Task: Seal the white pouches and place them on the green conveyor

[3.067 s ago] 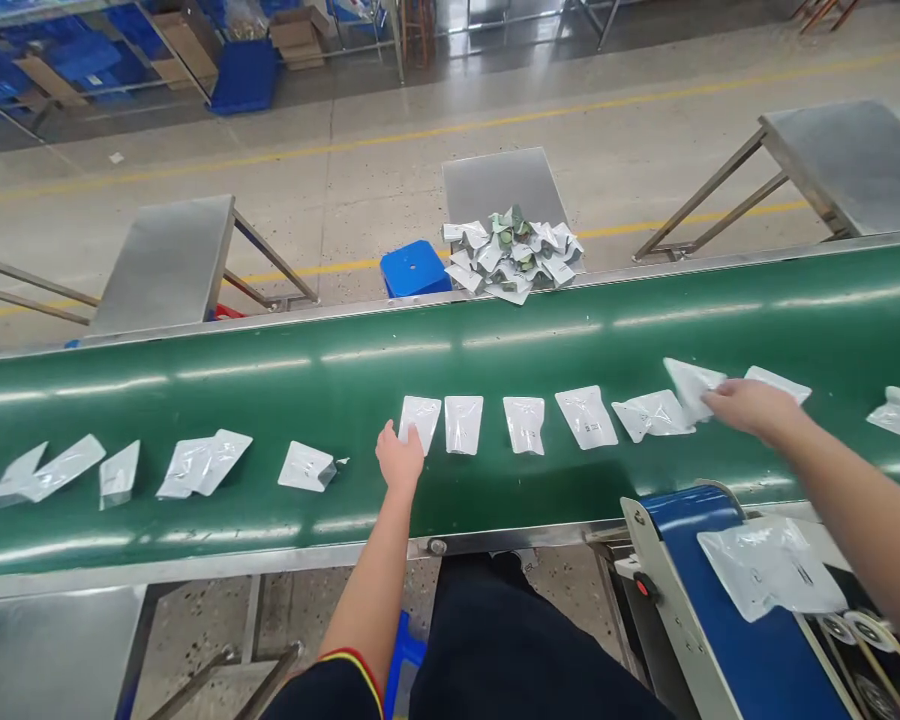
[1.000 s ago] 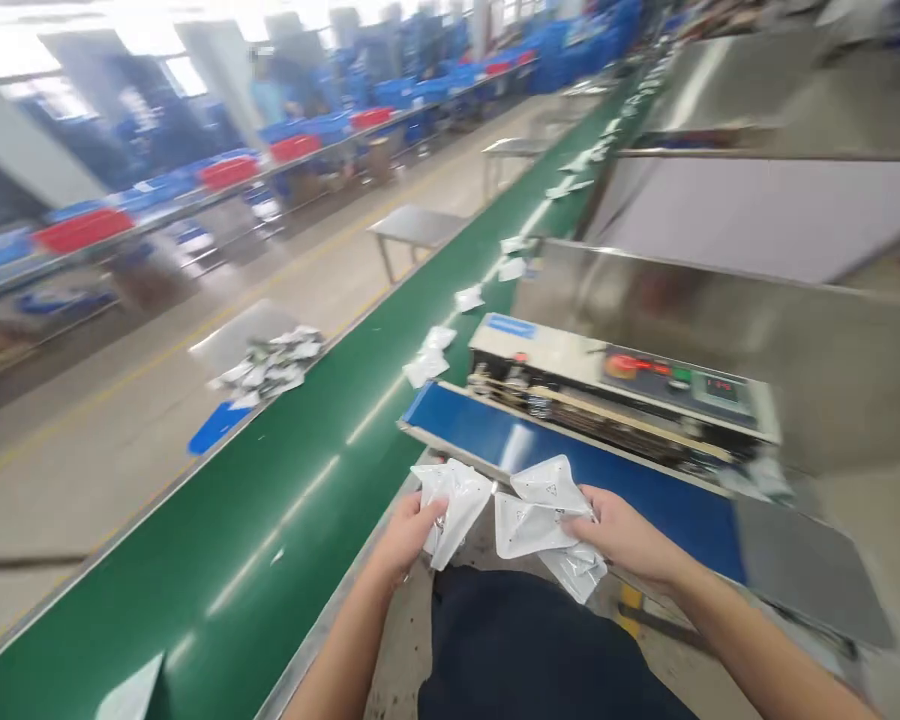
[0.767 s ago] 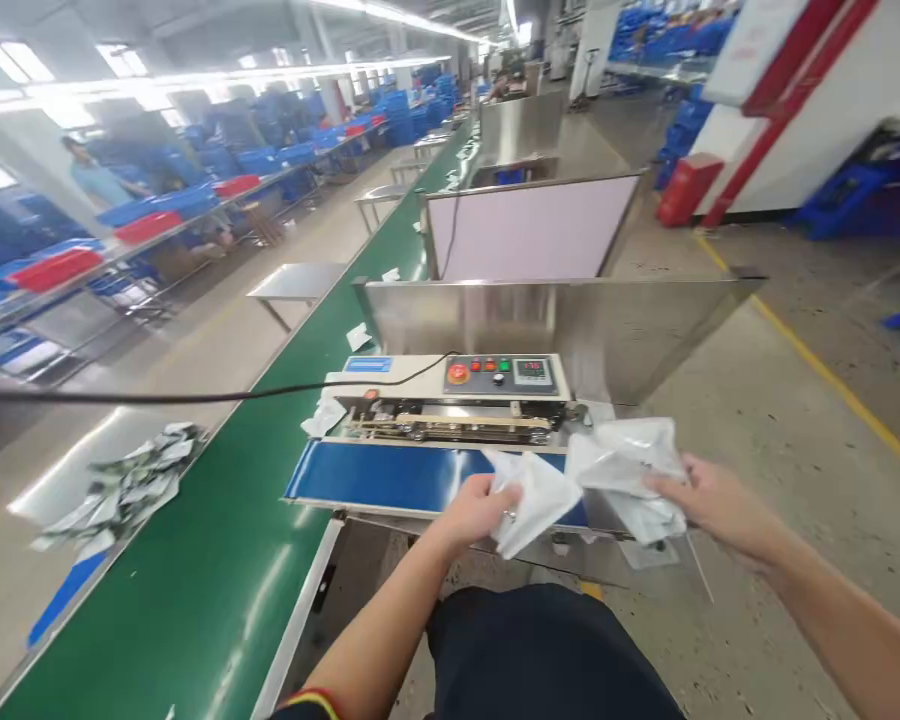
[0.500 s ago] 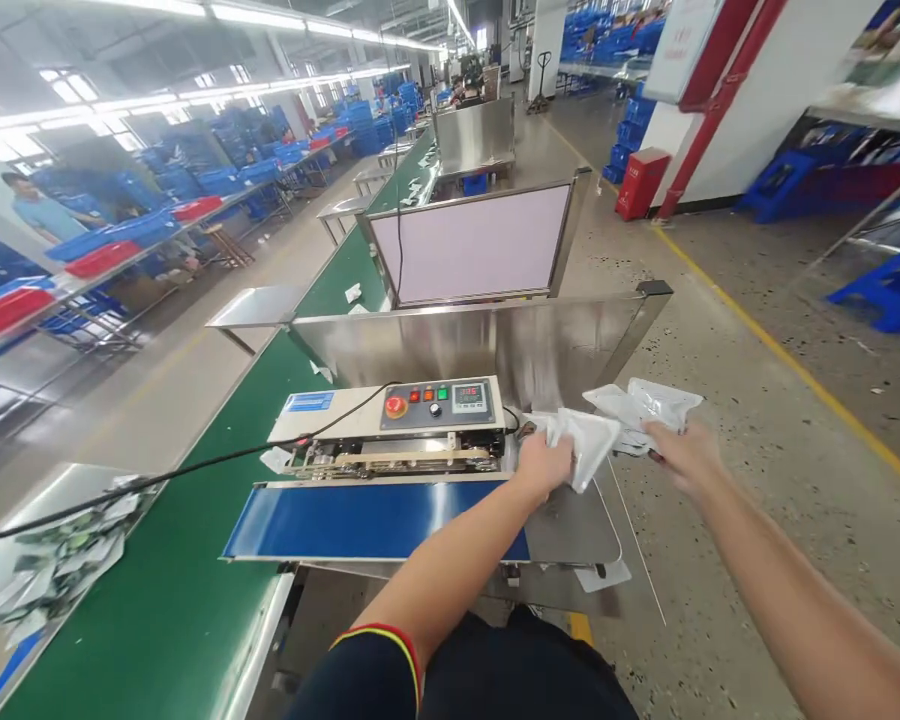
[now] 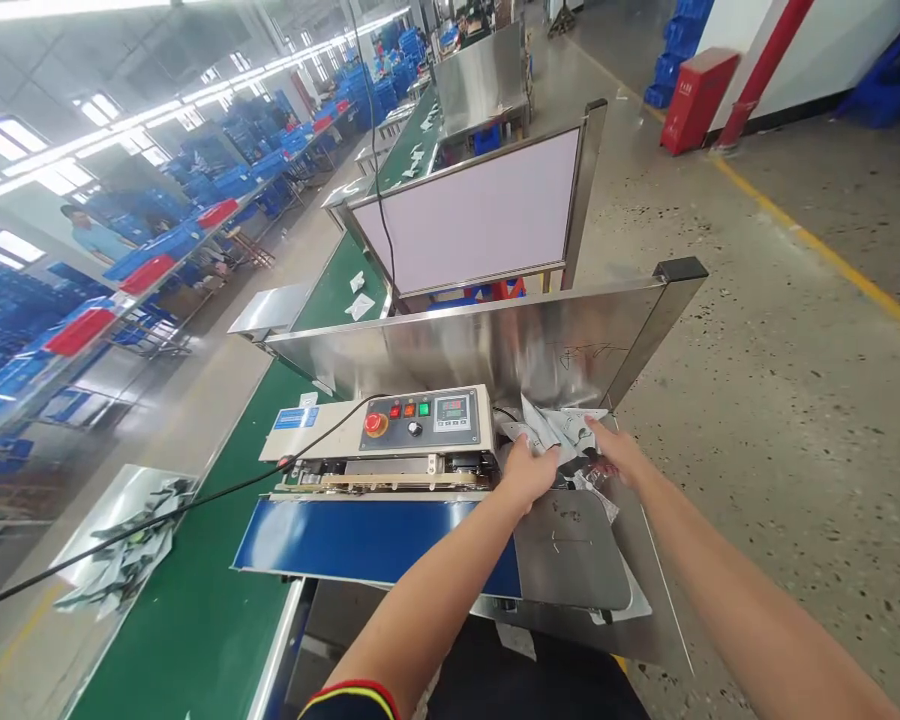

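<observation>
White and silvery flat plastic pouches [image 5: 562,425], a crumpled bunch of them, are between my hands just off the right end of the cream sealing machine [image 5: 337,425]. They're past the far edge of the smooth grey metal plate [image 5: 570,550], close to the foot of the tall stainless steel panel [image 5: 450,335]. The bunch lies roughly side to side, long way between my hands. My left hand [image 5: 526,478] has thumb and fingers closed on its near left edge, and that's the one closer to the machine and the shiny blue belt [image 5: 360,540]. My right hand [image 5: 621,450] is pinching the right end, fingers partly hidden. Can't tell if the pouches are lifted or touching something underneath, tbh.
</observation>
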`<state>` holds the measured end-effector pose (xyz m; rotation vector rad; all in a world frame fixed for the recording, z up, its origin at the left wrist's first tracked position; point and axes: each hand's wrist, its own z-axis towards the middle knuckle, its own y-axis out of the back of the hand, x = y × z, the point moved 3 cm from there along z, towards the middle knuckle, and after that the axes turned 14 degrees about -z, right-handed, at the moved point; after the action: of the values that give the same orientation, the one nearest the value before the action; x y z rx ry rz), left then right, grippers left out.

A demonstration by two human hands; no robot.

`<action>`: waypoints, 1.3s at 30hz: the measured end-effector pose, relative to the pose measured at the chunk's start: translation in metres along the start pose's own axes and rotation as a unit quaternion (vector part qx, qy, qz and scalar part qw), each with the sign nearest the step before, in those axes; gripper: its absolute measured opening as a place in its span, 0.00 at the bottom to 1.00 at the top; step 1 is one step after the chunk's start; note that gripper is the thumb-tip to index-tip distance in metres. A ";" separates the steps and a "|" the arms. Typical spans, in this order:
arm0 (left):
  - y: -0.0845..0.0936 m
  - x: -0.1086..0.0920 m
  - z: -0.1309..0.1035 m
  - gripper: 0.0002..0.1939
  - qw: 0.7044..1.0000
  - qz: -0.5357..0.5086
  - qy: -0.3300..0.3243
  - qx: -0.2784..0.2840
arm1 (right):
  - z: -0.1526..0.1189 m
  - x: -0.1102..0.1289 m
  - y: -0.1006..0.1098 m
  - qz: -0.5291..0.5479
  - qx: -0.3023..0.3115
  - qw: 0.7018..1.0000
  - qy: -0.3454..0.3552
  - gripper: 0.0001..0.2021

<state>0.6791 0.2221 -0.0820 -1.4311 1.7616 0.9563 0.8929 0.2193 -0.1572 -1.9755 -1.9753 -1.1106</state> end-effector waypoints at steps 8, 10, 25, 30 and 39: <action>0.036 -0.014 -0.054 0.25 0.993 0.034 -0.113 0.017 | -0.028 -0.007 0.035 -0.125 -0.118 0.981 0.095 0.20; 0.046 -0.005 -0.073 0.20 0.991 0.016 -0.126 0.048 | -0.049 0.000 0.030 -0.147 -0.134 0.965 0.169 0.19; 0.132 0.066 -0.150 0.17 0.993 -0.029 -0.108 -0.023 | -0.137 0.072 -0.042 -0.610 -0.079 0.735 0.285 0.12; 0.116 0.044 -0.155 0.18 0.958 0.028 -0.286 -0.008 | -0.181 0.090 -0.012 -0.568 -0.093 0.748 0.330 0.15; 0.083 0.039 -0.136 0.16 0.941 0.044 -0.311 0.125 | -0.229 0.026 -0.004 -0.232 0.128 0.869 0.418 0.27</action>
<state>0.5843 0.0973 -0.0351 -0.7733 1.4082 1.0430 0.7954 0.1095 0.0208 -0.6672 -1.9362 -1.3759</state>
